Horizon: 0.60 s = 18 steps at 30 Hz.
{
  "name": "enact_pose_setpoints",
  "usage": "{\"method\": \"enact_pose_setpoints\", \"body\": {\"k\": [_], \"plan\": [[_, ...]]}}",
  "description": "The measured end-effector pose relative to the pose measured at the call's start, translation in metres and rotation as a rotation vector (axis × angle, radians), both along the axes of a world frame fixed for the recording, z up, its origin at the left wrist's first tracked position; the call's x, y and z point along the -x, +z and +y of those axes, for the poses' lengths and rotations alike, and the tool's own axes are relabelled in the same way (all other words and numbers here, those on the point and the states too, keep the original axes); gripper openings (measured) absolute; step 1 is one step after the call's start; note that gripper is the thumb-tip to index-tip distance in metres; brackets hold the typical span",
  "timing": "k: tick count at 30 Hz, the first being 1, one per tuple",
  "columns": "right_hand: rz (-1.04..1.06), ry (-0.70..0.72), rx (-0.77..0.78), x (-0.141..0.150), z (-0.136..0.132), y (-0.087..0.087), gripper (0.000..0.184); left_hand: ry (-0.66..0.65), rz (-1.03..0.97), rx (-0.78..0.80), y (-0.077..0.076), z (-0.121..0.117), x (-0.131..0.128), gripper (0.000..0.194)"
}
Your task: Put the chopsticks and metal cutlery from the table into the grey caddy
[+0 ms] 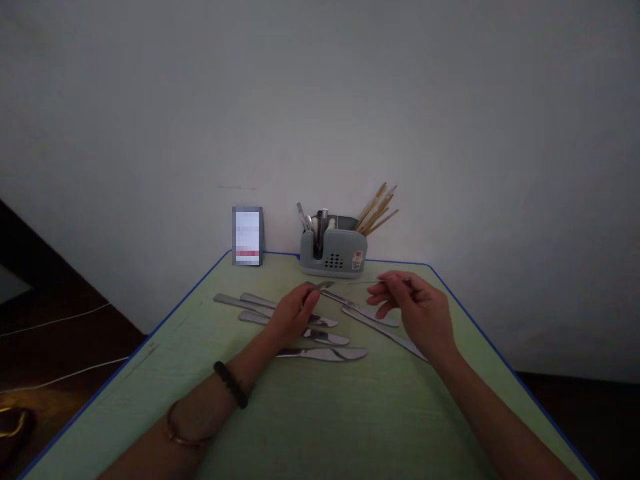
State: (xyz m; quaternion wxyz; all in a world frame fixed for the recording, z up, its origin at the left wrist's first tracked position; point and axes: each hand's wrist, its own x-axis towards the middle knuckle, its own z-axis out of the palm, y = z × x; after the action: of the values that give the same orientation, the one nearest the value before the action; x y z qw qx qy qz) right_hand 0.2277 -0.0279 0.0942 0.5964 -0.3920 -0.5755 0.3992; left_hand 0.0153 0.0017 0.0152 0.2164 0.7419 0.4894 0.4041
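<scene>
My left hand is closed, with the end of a thin metal piece of cutlery at its fingertips. The thumb and forefinger of my right hand pinch the other side of this piece, while the remaining fingers are loosely curled. Its exact kind is too blurred to tell. Several table knives lie on the table around my hands: one is nearest to me, and another slants under my right hand. My left hand and forearm cover parts of the knives on the left.
Against the wall stands a grey cutlery holder with metal utensils and wooden chopsticks in it. Left of it, a phone with a lit, blurred screen is propped upright. The green table has a blue edge.
</scene>
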Motion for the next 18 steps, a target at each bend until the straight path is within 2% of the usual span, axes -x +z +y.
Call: {"method": "enact_pose_setpoints", "body": {"k": [3,7,10,13,18], "plan": [[-0.027,-0.110,-0.156,0.006,0.009,0.027,0.029,0.012,0.029,-0.039,-0.004,0.001,-0.001,0.029],[-0.099,-0.100,-0.313,0.016,0.033,0.062,0.025,-0.001,0.077,-0.058,-0.006,0.001,-0.001,0.019],[-0.162,-0.093,-0.377,0.027,0.060,0.082,0.025,-0.017,0.094,-0.062,-0.005,0.001,-0.001,0.018],[-0.293,-0.059,-0.390,0.039,0.091,0.093,0.026,-0.027,0.112,-0.064,-0.005,0.001,-0.001,0.017],[-0.624,-0.002,-0.301,0.057,0.136,0.095,0.026,-0.046,0.117,-0.064,-0.006,0.000,-0.001,0.016]]}}
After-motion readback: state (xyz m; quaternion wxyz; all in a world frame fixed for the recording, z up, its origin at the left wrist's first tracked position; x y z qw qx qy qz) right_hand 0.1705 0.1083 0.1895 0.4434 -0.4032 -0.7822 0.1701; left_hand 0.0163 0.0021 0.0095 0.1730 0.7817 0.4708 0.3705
